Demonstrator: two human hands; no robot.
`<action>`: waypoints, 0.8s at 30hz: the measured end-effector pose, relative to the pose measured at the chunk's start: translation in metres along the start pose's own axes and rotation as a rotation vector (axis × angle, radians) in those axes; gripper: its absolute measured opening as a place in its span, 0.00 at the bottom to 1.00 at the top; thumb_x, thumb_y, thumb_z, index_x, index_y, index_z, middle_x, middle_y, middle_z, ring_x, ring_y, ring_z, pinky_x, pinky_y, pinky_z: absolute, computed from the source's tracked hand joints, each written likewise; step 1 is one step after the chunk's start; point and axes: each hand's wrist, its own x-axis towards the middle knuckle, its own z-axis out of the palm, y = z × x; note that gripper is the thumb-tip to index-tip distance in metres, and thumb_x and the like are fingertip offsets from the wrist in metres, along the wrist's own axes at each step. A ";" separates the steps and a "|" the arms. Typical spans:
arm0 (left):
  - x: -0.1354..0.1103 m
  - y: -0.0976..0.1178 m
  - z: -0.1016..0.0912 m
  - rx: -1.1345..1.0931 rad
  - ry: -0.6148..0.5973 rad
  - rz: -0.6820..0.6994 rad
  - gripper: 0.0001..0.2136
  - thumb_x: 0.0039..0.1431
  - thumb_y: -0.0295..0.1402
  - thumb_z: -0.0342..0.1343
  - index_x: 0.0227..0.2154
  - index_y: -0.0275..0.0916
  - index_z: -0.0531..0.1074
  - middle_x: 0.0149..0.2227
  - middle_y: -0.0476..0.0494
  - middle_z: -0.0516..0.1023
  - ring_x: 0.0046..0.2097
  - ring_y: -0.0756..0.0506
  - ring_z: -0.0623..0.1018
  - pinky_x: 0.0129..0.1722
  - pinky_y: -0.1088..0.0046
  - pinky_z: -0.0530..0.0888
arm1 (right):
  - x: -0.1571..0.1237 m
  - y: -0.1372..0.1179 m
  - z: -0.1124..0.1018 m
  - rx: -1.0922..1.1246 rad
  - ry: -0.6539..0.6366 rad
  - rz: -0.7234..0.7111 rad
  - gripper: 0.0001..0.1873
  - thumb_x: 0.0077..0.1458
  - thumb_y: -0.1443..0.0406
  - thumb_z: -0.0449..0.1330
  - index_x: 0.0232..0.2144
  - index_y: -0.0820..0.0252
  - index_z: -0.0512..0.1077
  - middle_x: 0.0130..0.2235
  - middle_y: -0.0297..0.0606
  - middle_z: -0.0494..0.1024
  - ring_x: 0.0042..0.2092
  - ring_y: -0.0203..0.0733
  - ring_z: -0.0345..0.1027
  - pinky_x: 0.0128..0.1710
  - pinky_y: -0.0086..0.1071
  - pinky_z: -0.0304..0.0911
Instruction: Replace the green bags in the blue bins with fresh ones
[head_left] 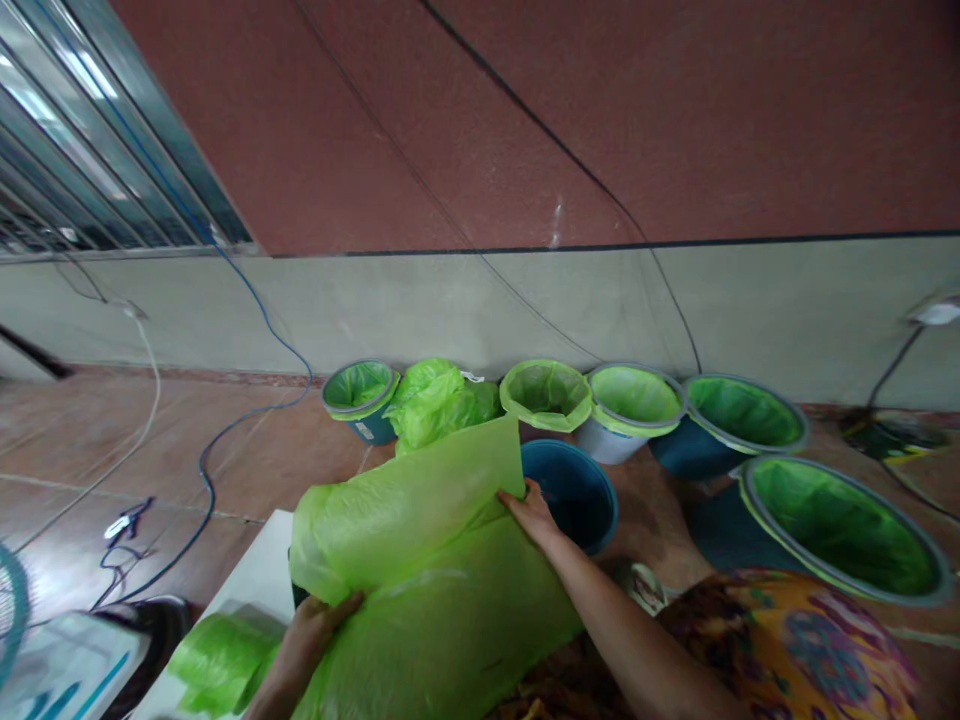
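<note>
Gripping one green bag (420,570), left hand (319,625) and right hand (534,512), fingertips hidden under plastic, blue bin (581,492) half-covered.

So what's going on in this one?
A person holds a thin light-green plastic bag spread out, left hand gripping its lower edge, right hand pinching its top fold. Just beyond the right hand stands an unlined round blue plastic bin; other round bins lined with green bags stand by the wall.
</note>
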 end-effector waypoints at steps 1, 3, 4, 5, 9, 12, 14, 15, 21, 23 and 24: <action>-0.001 0.001 0.001 -0.003 -0.042 -0.041 0.12 0.35 0.40 0.68 0.23 0.40 0.75 0.25 0.42 0.80 0.28 0.39 0.79 0.34 0.62 0.77 | -0.001 0.004 0.001 0.132 -0.082 0.009 0.32 0.44 0.53 0.61 0.48 0.66 0.66 0.48 0.49 0.74 0.50 0.52 0.67 0.49 0.43 0.61; -0.003 0.004 0.004 0.015 -0.075 -0.106 0.12 0.37 0.41 0.67 0.19 0.40 0.73 0.21 0.42 0.78 0.24 0.40 0.78 0.30 0.64 0.76 | -0.004 0.009 0.003 0.343 -0.220 0.017 0.27 0.42 0.54 0.62 0.43 0.63 0.70 0.42 0.45 0.78 0.43 0.50 0.71 0.44 0.41 0.64; -0.003 0.005 0.005 0.029 -0.056 -0.116 0.12 0.37 0.41 0.66 0.17 0.40 0.72 0.18 0.43 0.77 0.21 0.41 0.76 0.27 0.64 0.76 | -0.006 0.011 0.002 0.410 -0.254 0.031 0.26 0.40 0.55 0.63 0.41 0.63 0.71 0.40 0.44 0.79 0.41 0.50 0.72 0.42 0.41 0.65; -0.003 0.007 0.006 0.039 -0.031 -0.118 0.12 0.38 0.42 0.66 0.16 0.40 0.72 0.16 0.43 0.75 0.19 0.41 0.75 0.24 0.64 0.75 | -0.009 0.011 -0.001 0.459 -0.264 0.054 0.25 0.38 0.56 0.65 0.39 0.63 0.71 0.38 0.43 0.80 0.39 0.50 0.73 0.40 0.41 0.66; 0.004 0.016 0.010 -0.006 0.001 -0.108 0.12 0.39 0.42 0.65 0.20 0.39 0.73 0.15 0.44 0.74 0.20 0.41 0.76 0.24 0.64 0.74 | -0.018 -0.003 -0.032 0.663 -0.237 0.101 0.24 0.37 0.58 0.66 0.38 0.63 0.72 0.35 0.43 0.80 0.36 0.49 0.74 0.38 0.40 0.67; 0.010 0.032 0.018 -0.110 -0.067 -0.065 0.13 0.37 0.39 0.67 0.26 0.38 0.74 0.22 0.44 0.78 0.26 0.40 0.78 0.28 0.64 0.76 | -0.027 -0.022 -0.075 0.773 -0.239 0.051 0.26 0.38 0.59 0.67 0.42 0.62 0.70 0.37 0.42 0.80 0.36 0.48 0.75 0.39 0.41 0.68; 0.011 0.047 0.027 -0.216 -0.107 -0.005 0.16 0.37 0.38 0.66 0.32 0.39 0.74 0.27 0.44 0.80 0.29 0.39 0.80 0.30 0.64 0.76 | -0.036 -0.034 -0.105 0.767 -0.176 -0.023 0.29 0.39 0.59 0.67 0.46 0.59 0.69 0.39 0.42 0.80 0.37 0.47 0.75 0.40 0.40 0.69; 0.011 0.056 0.033 -0.264 -0.124 0.027 0.17 0.38 0.37 0.66 0.35 0.39 0.74 0.29 0.44 0.81 0.31 0.39 0.80 0.31 0.64 0.77 | -0.040 -0.040 -0.120 0.747 -0.131 -0.068 0.31 0.40 0.58 0.67 0.48 0.58 0.67 0.41 0.41 0.79 0.38 0.46 0.75 0.41 0.40 0.69; 0.011 0.115 0.080 -0.441 -0.208 0.264 0.26 0.39 0.32 0.67 0.45 0.39 0.70 0.37 0.42 0.81 0.36 0.40 0.80 0.36 0.66 0.77 | -0.078 -0.064 -0.187 0.647 0.200 -0.280 0.36 0.45 0.57 0.65 0.56 0.52 0.61 0.49 0.41 0.75 0.43 0.43 0.74 0.42 0.36 0.69; 0.012 0.131 0.098 -0.505 -0.236 0.356 0.30 0.39 0.31 0.67 0.49 0.41 0.69 0.42 0.43 0.80 0.40 0.41 0.80 0.40 0.68 0.77 | -0.091 -0.068 -0.200 0.708 0.312 -0.282 0.39 0.43 0.59 0.66 0.57 0.51 0.60 0.47 0.40 0.77 0.40 0.42 0.74 0.40 0.34 0.70; 0.011 0.138 0.107 -0.537 -0.248 0.397 0.32 0.39 0.30 0.66 0.52 0.43 0.67 0.45 0.43 0.79 0.43 0.42 0.79 0.42 0.70 0.76 | -0.098 -0.069 -0.206 0.749 0.364 -0.281 0.40 0.42 0.60 0.67 0.58 0.51 0.60 0.46 0.39 0.77 0.39 0.41 0.74 0.38 0.33 0.70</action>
